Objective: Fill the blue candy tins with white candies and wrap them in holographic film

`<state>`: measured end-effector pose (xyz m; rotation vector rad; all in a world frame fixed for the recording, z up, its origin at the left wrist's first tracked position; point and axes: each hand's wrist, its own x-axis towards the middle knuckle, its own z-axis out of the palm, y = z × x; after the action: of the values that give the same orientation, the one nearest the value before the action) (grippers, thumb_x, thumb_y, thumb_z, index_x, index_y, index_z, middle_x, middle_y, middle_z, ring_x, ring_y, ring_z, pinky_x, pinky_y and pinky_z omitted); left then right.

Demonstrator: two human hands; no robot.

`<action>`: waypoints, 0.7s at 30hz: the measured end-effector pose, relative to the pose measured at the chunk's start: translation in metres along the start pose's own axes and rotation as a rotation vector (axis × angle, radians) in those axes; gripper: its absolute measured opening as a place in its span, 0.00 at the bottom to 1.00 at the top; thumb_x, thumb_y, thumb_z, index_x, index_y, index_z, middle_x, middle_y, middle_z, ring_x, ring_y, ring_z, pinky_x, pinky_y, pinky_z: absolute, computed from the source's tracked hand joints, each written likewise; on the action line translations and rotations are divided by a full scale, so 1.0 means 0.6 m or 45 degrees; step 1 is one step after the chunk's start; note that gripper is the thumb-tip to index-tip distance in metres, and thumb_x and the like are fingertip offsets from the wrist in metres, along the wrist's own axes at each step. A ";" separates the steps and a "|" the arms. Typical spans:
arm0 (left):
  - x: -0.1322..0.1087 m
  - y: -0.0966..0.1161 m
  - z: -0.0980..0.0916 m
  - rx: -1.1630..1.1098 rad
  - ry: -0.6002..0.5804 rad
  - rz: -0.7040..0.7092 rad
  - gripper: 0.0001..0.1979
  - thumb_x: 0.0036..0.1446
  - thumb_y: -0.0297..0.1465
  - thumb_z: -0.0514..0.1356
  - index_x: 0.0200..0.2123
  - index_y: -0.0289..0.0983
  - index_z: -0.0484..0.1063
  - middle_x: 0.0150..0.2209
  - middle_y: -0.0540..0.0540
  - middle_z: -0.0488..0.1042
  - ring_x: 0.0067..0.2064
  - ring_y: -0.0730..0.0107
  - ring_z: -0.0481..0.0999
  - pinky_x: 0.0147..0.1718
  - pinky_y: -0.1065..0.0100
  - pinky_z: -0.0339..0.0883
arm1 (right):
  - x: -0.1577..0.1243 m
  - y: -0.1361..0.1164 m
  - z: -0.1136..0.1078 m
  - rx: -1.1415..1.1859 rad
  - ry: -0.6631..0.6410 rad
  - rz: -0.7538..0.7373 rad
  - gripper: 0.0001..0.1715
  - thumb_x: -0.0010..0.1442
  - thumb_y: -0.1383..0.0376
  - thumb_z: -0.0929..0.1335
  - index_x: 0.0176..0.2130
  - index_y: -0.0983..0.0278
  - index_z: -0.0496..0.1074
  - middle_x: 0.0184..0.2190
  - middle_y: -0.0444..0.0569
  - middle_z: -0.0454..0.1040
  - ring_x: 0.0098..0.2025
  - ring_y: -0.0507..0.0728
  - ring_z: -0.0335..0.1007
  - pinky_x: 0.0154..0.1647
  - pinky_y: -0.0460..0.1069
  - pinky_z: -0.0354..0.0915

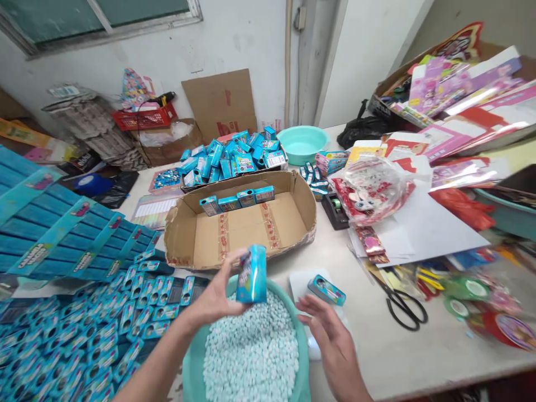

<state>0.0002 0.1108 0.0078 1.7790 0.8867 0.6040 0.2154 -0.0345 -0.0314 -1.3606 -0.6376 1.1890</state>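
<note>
My left hand (221, 293) grips a small blue printed carton (252, 274) by its side, holding it tilted above a teal basin (193, 357). Pale mint and white candy-like pellets (251, 346) fill much of the basin. Over the basin's right rim, my right hand (324, 329) has its fingers stretched out with nothing in them. Just beyond those fingertips, another blue carton (326, 290) lies on a flat white thing (298, 283) that looks like a small scale.
Behind the basin stands an open cardboard tray (288, 223) with several blue cartons along its far wall. Many cartons (84, 346) cover the left side beside stacked flat blue packaging (62, 223). Black-handled scissors (404, 310) and tape rolls (475, 289) lie at the right.
</note>
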 end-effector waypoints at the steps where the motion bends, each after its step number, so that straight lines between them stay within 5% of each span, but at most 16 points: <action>1: -0.029 0.009 0.024 0.050 -0.031 0.087 0.47 0.41 0.31 0.68 0.62 0.48 0.48 0.63 0.38 0.51 0.63 0.47 0.54 0.58 0.48 0.55 | -0.005 -0.002 0.021 0.191 -0.088 0.148 0.29 0.56 0.45 0.64 0.50 0.60 0.68 0.51 0.58 0.70 0.49 0.64 0.69 0.46 0.60 0.67; 4: -0.094 0.013 0.078 0.255 -0.060 0.362 0.48 0.44 0.28 0.66 0.63 0.49 0.42 0.65 0.37 0.47 0.65 0.45 0.49 0.57 0.44 0.54 | -0.018 0.002 0.065 0.521 -0.373 0.436 0.39 0.54 0.37 0.58 0.50 0.60 0.69 0.50 0.57 0.71 0.48 0.65 0.70 0.43 0.60 0.68; 10: -0.155 -0.022 0.116 0.784 -0.115 0.710 0.41 0.52 0.21 0.59 0.61 0.55 0.43 0.63 0.42 0.53 0.65 0.49 0.48 0.56 0.43 0.54 | -0.051 0.025 0.056 0.529 -0.490 0.382 0.45 0.32 0.40 0.74 0.46 0.60 0.73 0.43 0.53 0.75 0.45 0.64 0.70 0.46 0.57 0.65; 13: -0.174 -0.044 0.115 0.682 -0.251 0.632 0.43 0.52 0.33 0.63 0.63 0.50 0.39 0.66 0.37 0.46 0.66 0.47 0.45 0.58 0.44 0.52 | -0.070 0.029 0.043 0.583 -0.625 0.442 0.47 0.30 0.39 0.74 0.45 0.62 0.73 0.39 0.53 0.76 0.40 0.63 0.72 0.41 0.56 0.66; 16: -0.172 -0.088 0.108 0.596 -0.283 0.347 0.44 0.51 0.46 0.60 0.64 0.45 0.39 0.66 0.35 0.45 0.65 0.46 0.48 0.59 0.45 0.50 | -0.102 0.038 0.037 0.649 -0.714 0.526 0.47 0.29 0.39 0.74 0.43 0.64 0.71 0.34 0.52 0.75 0.35 0.60 0.72 0.35 0.52 0.66; 21: -0.097 -0.166 0.137 0.697 -0.082 -0.013 0.25 0.62 0.40 0.48 0.60 0.39 0.54 0.62 0.38 0.54 0.64 0.54 0.52 0.61 0.52 0.46 | -0.157 0.073 0.031 0.661 -0.578 0.600 0.46 0.22 0.48 0.79 0.41 0.61 0.69 0.33 0.46 0.73 0.31 0.54 0.70 0.29 0.46 0.62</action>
<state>-0.0027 0.0396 -0.1143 2.2634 1.0853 0.3067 0.1552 -0.1202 -0.0432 -0.8150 -0.2779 1.9197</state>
